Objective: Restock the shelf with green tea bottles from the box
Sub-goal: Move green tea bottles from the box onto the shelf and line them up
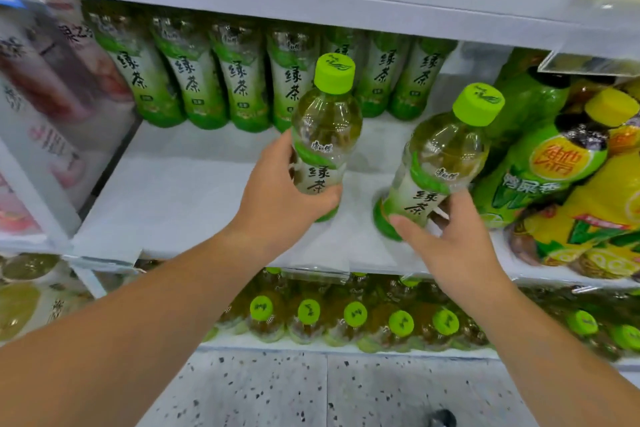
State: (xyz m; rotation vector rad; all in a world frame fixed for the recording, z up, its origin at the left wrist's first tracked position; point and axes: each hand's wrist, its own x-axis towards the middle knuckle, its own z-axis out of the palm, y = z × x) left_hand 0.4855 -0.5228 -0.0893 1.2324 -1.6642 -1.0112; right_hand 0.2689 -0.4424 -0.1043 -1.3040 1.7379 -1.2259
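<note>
Up close, the left hand (277, 191) wraps firmly round the waist of an upright green tea bottle (322, 135), over the white shelf (180, 198). Beside it, the right hand (450, 239) loosely cups a second bottle (436, 163) (tilted rightward), its base seemingly touching the shelf. Both are clear ribbed plastic, pale tea inside, lime caps, green-white labels. Matching bottles (214, 76) line the back.

Left hand (277, 198) and right hand (453, 239): both bare, no gloves, rings or watch. Forearms bare to frame edge; no sleeves visible.
</note>
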